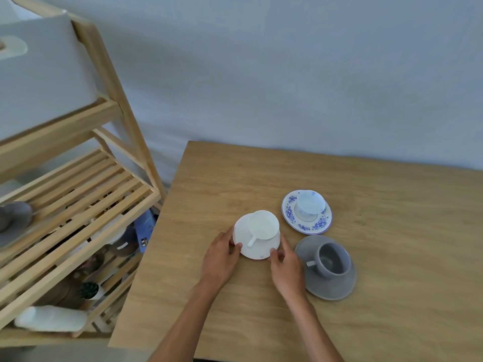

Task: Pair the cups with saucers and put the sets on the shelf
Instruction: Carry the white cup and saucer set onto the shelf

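A white cup (264, 226) sits on a white saucer (244, 232) near the table's middle. My left hand (220, 257) grips the saucer's left rim and my right hand (286, 267) grips its near right rim. Behind it, a blue-patterned cup (311, 202) stands on a blue floral saucer (295, 218). To the right, a grey cup (333, 259) rests on a grey saucer (337, 288). On the wooden shelf (86, 189) at left, another grey cup and saucer set (13, 220) sits at the slatted level's left edge.
The wooden table (392, 309) has its left edge beside the shelf. A white box (44, 71) fills the shelf's top level. Lower levels hold a small cactus pot (88, 290), a white bottle (51, 320) and other blurred items.
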Demonstrator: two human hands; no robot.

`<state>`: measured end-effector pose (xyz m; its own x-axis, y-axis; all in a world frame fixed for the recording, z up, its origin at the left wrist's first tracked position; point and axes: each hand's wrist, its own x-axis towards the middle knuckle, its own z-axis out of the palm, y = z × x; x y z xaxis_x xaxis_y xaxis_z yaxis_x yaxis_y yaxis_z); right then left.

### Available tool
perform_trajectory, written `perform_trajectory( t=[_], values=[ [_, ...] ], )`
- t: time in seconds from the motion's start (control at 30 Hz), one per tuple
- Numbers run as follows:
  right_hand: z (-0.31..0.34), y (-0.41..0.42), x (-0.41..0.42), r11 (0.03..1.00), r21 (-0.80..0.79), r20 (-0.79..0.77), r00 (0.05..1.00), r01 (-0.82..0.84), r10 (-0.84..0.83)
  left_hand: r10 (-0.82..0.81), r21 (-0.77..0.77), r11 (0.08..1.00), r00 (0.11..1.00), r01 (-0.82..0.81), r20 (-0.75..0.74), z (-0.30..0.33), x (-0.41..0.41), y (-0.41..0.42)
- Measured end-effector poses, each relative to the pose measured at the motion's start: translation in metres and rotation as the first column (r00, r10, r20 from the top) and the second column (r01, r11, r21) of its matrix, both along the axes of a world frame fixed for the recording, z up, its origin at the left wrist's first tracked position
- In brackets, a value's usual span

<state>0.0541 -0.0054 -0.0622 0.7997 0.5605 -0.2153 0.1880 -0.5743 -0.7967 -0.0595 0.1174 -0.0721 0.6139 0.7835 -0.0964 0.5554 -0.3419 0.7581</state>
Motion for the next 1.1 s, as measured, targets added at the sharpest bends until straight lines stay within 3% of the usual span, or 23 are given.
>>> perform_trajectory(
  t=[0.23,0.67,0.87,1.1],
  values=[
    [-0.008,0.004,-0.004,0.999,0.003,-0.038,0.998,-0.04,0.04,0.016,-0.027,1.0,0.998,-0.015,0.057,0.005,-0.014,0.001],
    [0.005,0.04,-0.037,0.956,0.16,-0.082,0.961,-0.247,0.263,0.24,-0.043,0.971,0.961,-0.236,0.139,0.015,-0.077,0.012],
    [0.021,0.077,-0.056,0.911,0.185,-0.089,0.916,-0.37,0.39,0.354,-0.035,0.935,0.914,-0.354,0.201,0.027,-0.109,0.025],
    [0.032,0.135,-0.093,0.829,0.208,-0.104,0.831,-0.52,0.547,0.511,-0.004,0.855,0.842,-0.518,0.174,0.031,-0.156,0.051]
  ],
)
